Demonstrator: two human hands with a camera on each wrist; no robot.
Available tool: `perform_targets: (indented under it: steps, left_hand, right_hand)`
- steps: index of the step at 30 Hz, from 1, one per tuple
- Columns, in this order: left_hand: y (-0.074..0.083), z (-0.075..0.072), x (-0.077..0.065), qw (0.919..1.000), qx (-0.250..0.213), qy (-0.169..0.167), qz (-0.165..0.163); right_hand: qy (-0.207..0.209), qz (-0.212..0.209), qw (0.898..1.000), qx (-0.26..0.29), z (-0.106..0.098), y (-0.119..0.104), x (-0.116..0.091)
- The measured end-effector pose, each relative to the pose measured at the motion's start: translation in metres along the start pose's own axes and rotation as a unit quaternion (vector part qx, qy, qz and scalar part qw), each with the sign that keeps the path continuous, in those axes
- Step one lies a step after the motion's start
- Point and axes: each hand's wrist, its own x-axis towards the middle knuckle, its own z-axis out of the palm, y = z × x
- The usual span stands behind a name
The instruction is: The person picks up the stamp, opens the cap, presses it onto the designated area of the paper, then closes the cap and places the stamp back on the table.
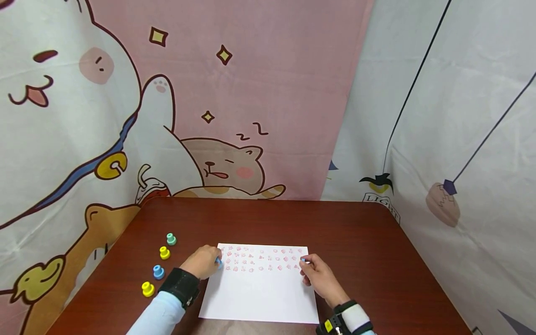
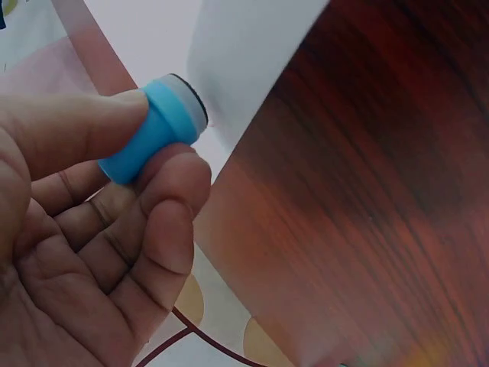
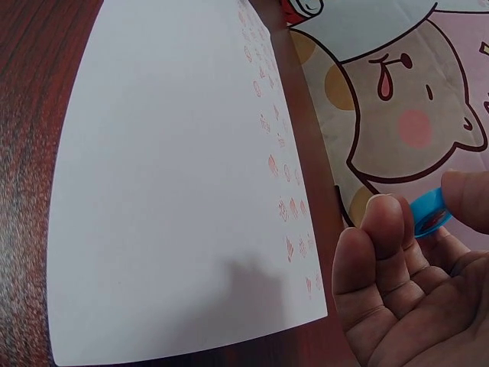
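Between thumb and fingers, my left hand [image 1: 203, 262] pinches a small blue stamp [image 2: 157, 128], its flat face turned outward, over the left edge of the white paper [image 1: 259, 298]. My right hand [image 1: 321, 277] holds a blue cap [image 3: 430, 212] by thumb and fingertips near the paper's upper right corner; its hollow side shows in the right wrist view. Rows of small reddish stamp prints [image 1: 238, 260] cover the upper part of the sheet, while the lower part is white. The other fingers of both hands are loosely curled.
Left of the paper, a line of small stamps stands on the brown table [image 1: 368, 251]: a teal one [image 1: 170, 239], a yellow one [image 1: 164, 253], a blue one [image 1: 158, 272] and another yellow one [image 1: 148, 289]. A cartoon-printed cloth [image 1: 272, 93] hangs behind the table.
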Motion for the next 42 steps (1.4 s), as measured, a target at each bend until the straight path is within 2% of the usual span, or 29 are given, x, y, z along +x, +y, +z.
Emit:
perform_targets:
  steps: [11, 23, 29, 34, 39, 42]
  left_hand:
    - [-0.001, 0.008, 0.004, 0.9998, 0.014, -0.009, -0.009]
    - [0.007, 0.01, 0.011, 0.9978, 0.049, -0.043, -0.013]
    - [0.01, 0.009, 0.011, 0.9985, 0.044, -0.032, 0.0]
    - [0.011, 0.009, 0.011, 0.9982, 0.048, -0.035, -0.001]
    - [0.01, 0.012, 0.009, 0.9976, 0.064, -0.017, 0.022]
    - [0.009, 0.013, 0.009, 0.9979, 0.058, -0.018, 0.021]
  right_hand:
    - [-0.004, 0.0, 1.0, -0.004, 0.0, -0.002, 0.0]
    - [-0.002, 0.006, 1.0, -0.01, 0.0, -0.001, -0.001]
    - [0.0, 0.002, 1.0, 0.0, 0.002, 0.002, -0.001]
    - [-0.001, 0.001, 1.0, 0.004, 0.004, 0.002, -0.002]
    - [-0.002, 0.005, 1.0, 0.01, 0.003, 0.004, -0.002]
    - [-0.001, 0.007, 1.0, 0.011, 0.003, 0.005, -0.001]
